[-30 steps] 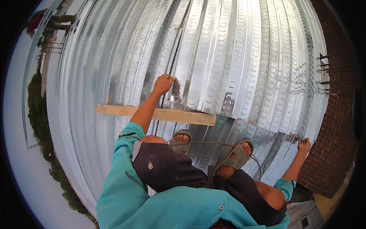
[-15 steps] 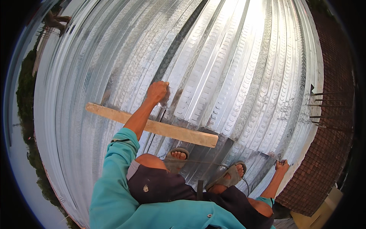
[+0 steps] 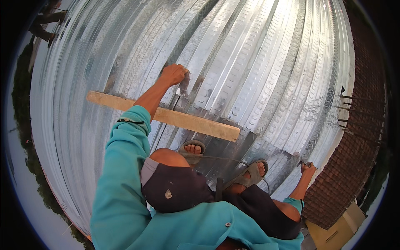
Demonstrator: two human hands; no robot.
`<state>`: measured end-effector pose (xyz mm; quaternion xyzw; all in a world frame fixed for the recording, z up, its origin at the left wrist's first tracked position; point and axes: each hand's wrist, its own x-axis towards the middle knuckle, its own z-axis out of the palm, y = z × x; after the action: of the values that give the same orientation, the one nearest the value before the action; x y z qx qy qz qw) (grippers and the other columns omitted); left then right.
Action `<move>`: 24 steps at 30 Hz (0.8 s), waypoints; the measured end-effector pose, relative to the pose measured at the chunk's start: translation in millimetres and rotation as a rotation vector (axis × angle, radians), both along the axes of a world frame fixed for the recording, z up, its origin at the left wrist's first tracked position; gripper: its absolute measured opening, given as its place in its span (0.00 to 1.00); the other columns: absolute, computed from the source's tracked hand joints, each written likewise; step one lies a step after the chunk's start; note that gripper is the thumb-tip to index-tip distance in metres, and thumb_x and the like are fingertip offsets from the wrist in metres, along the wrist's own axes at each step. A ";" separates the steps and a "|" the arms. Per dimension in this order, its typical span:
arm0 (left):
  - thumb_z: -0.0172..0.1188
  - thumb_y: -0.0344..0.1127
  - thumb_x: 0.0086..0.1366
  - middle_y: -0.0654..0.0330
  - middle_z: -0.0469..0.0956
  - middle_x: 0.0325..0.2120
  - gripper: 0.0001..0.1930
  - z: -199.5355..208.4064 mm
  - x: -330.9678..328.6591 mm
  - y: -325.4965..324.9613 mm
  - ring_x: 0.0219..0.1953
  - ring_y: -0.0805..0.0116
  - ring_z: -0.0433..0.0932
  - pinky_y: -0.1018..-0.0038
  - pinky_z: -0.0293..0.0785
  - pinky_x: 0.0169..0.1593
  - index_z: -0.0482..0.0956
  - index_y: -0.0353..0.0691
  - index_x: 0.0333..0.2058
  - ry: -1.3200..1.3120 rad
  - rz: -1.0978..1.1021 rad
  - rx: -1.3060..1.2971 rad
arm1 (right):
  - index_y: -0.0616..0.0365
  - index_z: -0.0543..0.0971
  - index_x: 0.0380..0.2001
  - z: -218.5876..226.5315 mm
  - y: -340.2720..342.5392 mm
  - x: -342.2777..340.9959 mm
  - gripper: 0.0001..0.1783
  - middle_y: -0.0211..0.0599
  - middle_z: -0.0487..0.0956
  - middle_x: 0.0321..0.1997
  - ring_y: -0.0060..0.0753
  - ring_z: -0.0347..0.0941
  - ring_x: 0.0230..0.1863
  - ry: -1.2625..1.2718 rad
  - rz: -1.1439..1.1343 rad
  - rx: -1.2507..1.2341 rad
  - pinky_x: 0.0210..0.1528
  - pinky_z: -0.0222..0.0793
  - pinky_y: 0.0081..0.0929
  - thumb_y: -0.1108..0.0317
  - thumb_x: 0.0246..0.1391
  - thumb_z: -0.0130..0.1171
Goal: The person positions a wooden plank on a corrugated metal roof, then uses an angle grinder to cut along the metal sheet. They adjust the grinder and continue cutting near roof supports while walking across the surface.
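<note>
Sheets [image 3: 246,87]: glossy, embossed metal; plank [image 3: 196,124]: matt wood.

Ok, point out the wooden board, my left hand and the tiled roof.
Wooden board [image 3: 183,120]: head view, face near its middle.
Left hand [image 3: 174,75]: head view, its back.
Tiled roof [image 3: 346,177]: head view, middle tiles.

The person's left hand [image 3: 175,75] and right hand [image 3: 308,168] grip a ribbed metal sheet [image 3: 250,87] near a wooden plank [image 3: 196,125].

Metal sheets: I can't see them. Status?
Left hand curled on metal sheets. Right hand at near edge; both grips unclear. Wooden plank lying across, under left forearm.
</note>
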<state>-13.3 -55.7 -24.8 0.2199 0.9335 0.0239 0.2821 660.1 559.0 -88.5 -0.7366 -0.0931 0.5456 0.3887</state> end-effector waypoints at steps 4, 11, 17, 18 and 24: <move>0.49 0.50 0.72 0.45 0.85 0.42 0.22 -16.8 2.8 0.3 0.45 0.43 0.84 0.51 0.79 0.48 0.85 0.39 0.43 0.101 0.020 0.042 | 0.59 0.73 0.56 -0.5 -11.8 -2.9 0.18 0.45 0.72 0.63 0.53 0.69 0.67 0.006 -0.046 0.058 0.70 0.62 0.61 0.60 0.71 0.53; 0.37 0.48 0.77 0.45 0.80 0.48 0.24 -9.7 4.7 7.9 0.53 0.41 0.78 0.49 0.74 0.55 0.81 0.40 0.48 0.077 -0.009 -0.020 | 0.62 0.69 0.57 4.3 -50.2 -42.1 0.22 0.54 0.72 0.63 0.62 0.70 0.65 -0.001 0.130 0.072 0.65 0.69 0.66 0.58 0.68 0.57; 0.49 0.49 0.74 0.40 0.80 0.45 0.21 -15.7 25.0 28.5 0.50 0.35 0.78 0.47 0.71 0.53 0.79 0.36 0.46 0.220 0.110 0.033 | 0.68 0.70 0.58 28.8 -66.1 -52.2 0.25 0.55 0.78 0.56 0.59 0.80 0.52 0.000 0.070 0.110 0.57 0.76 0.62 0.62 0.66 0.61; 0.50 0.48 0.74 0.40 0.80 0.47 0.21 0.3 32.1 31.9 0.50 0.36 0.78 0.47 0.71 0.54 0.79 0.35 0.48 0.245 0.140 0.030 | 0.69 0.70 0.58 36.1 -69.3 -61.1 0.25 0.55 0.79 0.55 0.59 0.81 0.51 0.022 0.050 0.099 0.56 0.77 0.61 0.62 0.66 0.61; 0.51 0.47 0.75 0.39 0.73 0.58 0.27 1.4 44.7 62.5 0.59 0.38 0.73 0.48 0.68 0.61 0.72 0.30 0.61 0.382 -0.012 0.172 | 0.70 0.73 0.54 62.6 -85.3 -65.1 0.26 0.54 0.80 0.53 0.55 0.83 0.46 -0.079 0.039 0.021 0.48 0.80 0.55 0.60 0.63 0.65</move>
<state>31.4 6.8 -23.4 0.2492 0.9633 0.0595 0.0803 595.0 473.7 -25.9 -0.7515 -0.1283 0.5226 0.3816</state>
